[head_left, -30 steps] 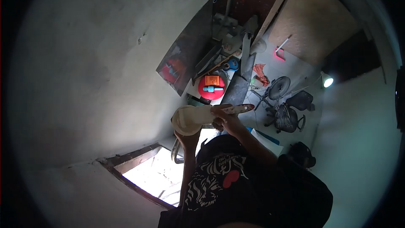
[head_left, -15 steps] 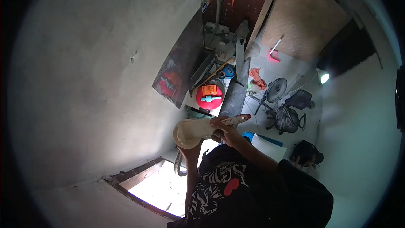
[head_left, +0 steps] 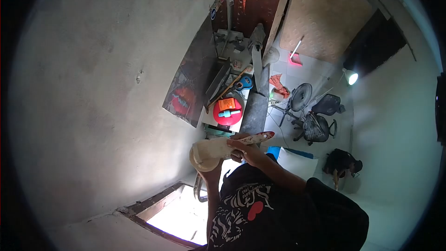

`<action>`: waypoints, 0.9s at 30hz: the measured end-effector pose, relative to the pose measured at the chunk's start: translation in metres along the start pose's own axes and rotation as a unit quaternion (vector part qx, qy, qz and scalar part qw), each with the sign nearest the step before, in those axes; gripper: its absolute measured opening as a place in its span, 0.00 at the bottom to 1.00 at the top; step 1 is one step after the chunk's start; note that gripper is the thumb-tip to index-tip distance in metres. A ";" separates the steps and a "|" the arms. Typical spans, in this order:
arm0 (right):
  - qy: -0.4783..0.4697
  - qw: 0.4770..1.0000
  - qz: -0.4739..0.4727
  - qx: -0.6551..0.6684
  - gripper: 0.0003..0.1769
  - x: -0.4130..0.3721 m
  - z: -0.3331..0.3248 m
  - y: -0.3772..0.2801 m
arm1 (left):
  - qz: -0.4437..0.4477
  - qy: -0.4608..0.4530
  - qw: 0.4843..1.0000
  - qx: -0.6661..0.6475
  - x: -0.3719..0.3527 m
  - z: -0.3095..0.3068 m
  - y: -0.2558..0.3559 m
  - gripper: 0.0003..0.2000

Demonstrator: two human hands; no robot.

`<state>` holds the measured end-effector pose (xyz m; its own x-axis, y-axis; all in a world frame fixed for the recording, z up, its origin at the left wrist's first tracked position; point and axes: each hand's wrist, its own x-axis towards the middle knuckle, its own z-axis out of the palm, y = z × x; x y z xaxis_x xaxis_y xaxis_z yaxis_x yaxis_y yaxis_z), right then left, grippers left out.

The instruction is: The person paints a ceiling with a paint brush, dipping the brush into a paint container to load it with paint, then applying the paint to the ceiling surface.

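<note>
Left hand [head_left: 210, 169] cups a pale rounded form [head_left: 206, 152] from below. Right hand [head_left: 245, 148] is closed over its other end and pinches a flat red-marked strip [head_left: 258, 136], possibly an insole (too small to tell). Both are held before the chest, hands nearly touching. A red disc [head_left: 226, 110] lies beyond them.

The room is dim. Daylight blows out the window [head_left: 181, 216], a small lamp [head_left: 349, 77] glares, and fisheye bending leaves black, soft corners.
</note>
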<state>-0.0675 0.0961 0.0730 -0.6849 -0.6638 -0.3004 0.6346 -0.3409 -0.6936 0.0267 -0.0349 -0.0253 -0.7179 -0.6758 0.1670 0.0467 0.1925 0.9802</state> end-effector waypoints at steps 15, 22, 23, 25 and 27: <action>-0.100 0.994 0.036 -0.037 0.13 0.053 0.047 -0.024 | -0.003 0.196 0.918 0.344 0.004 -0.081 -0.064 0.26; -0.229 0.954 -0.060 -0.184 0.12 0.139 0.136 -0.067 | -0.159 0.303 0.882 0.324 -0.015 -0.090 -0.094 0.30; -0.252 0.935 -0.086 -0.232 0.14 0.152 0.154 -0.075 | -0.178 0.322 0.872 0.321 -0.015 -0.088 -0.101 0.30; -0.293 0.896 -0.140 -0.302 0.13 0.170 0.190 -0.091 | -0.231 0.352 0.860 0.288 -0.011 -0.087 -0.096 0.31; -0.326 0.851 -0.189 -0.367 0.13 0.184 0.225 -0.104 | -0.230 0.378 0.852 0.281 -0.013 -0.087 -0.096 0.32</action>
<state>-0.1792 -0.1405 0.2370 -0.2943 -0.9090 0.2952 -0.1448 -0.2629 -0.9539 0.0920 -0.1068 -0.1127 0.0914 -0.9958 0.0076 -0.6114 -0.0501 0.7897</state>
